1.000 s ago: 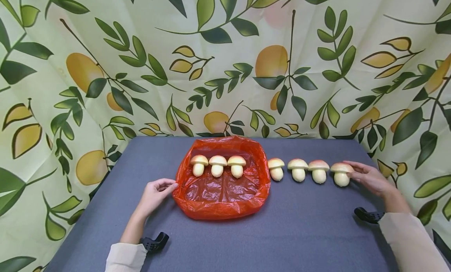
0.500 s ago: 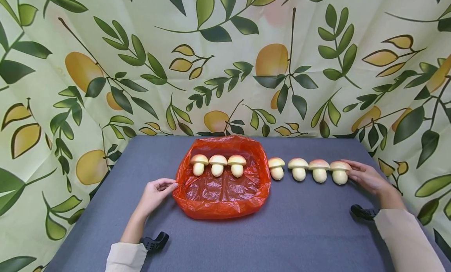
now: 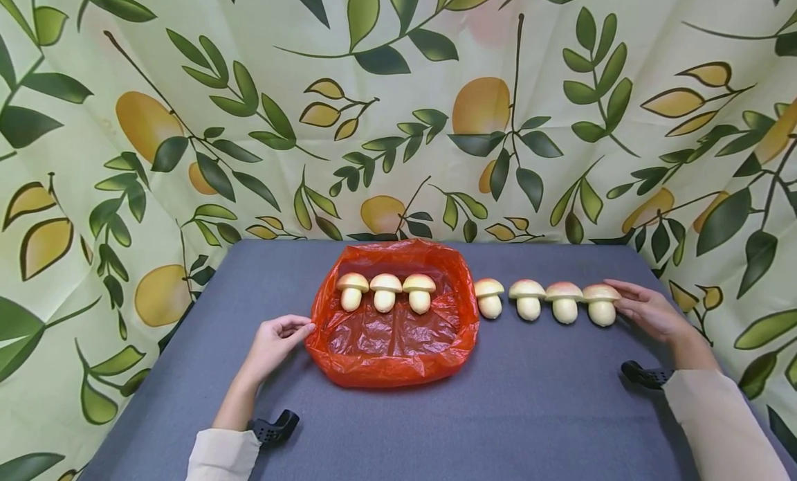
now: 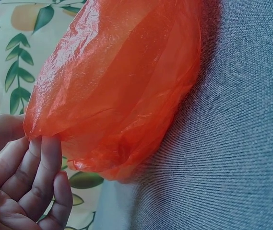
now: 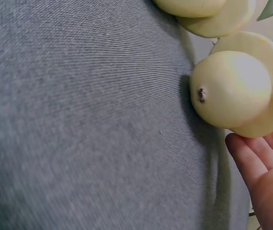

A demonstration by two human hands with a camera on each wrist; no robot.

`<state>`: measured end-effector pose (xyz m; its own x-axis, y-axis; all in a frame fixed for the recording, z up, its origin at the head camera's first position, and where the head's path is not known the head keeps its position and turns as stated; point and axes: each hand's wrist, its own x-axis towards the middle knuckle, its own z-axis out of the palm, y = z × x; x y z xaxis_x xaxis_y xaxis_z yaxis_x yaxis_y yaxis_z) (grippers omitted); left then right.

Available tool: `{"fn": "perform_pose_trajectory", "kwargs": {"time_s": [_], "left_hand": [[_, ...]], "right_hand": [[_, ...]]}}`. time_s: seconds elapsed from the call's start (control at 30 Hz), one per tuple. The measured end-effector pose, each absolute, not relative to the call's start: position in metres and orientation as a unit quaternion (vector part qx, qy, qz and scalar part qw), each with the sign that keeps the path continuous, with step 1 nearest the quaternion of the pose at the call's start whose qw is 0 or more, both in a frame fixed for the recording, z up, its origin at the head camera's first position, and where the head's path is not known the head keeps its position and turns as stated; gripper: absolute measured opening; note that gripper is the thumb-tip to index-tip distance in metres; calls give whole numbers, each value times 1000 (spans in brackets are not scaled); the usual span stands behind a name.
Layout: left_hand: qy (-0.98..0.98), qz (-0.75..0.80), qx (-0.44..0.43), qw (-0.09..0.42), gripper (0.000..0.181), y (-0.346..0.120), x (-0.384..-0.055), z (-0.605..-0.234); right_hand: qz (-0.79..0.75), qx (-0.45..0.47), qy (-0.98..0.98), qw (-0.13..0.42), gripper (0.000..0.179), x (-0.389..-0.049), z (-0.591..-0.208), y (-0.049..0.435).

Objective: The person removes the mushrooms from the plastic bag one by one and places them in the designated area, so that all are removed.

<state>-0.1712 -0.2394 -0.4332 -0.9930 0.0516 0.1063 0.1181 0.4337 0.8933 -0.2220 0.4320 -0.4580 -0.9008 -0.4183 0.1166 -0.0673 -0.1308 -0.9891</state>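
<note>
left hand (image 3: 274, 339): narrow, thumb and fingertips pinching the left rim of the bag.
red bag (image 3: 392, 374): sits on the grey surface (image 3: 386, 432), mouth spread wide so its inside shows.
mushrooms in the bag: three, side by side toward the back, the left one (image 3: 351, 291), the middle one (image 3: 385, 293) and the right one (image 3: 419, 293), stems toward the person.
mushroom by the rim (image 3: 489, 300): outside, just beside the bag's right wall; i cannot tell whether they touch.
next pair: fifth mushroom (image 3: 528, 300) and sixth mushroom (image 3: 564, 302), on the surface after a small gap, their caps seeming to meet.
end mushroom (image 3: 601, 304): rightmost, its cap seemingly against its neighbour's.
right hand (image 3: 654, 315): narrow, apparently holding the cap's right edge lightly between thumb and fingers; partly cut off in the wrist view.
step in hand: my reading is lining up the end mushroom with the row while the other hand steadies the bag.
next move: probably calls for the right fingers to let go gently, without nudging the touching caps.
</note>
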Motion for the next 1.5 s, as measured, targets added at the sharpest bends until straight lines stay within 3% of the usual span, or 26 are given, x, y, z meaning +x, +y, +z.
{"fn": "perform_pose_trajectory", "kwargs": {"time_s": [0.47, 1.1, 1.5], "left_hand": [[-847, -529, -46, 28, 22, -240, -170, -431], [-845, -532, -54, 28, 22, -241, -169, -430], [-845, -531, -54, 27, 22, -238, -169, -429]], "right_hand": [[-699, -173, 691, 57, 45, -211, -436, 430], [-647, -194, 737, 33, 41, -203, -413, 399], [-649, -217, 727, 55, 41, -198, -407, 372]]}}
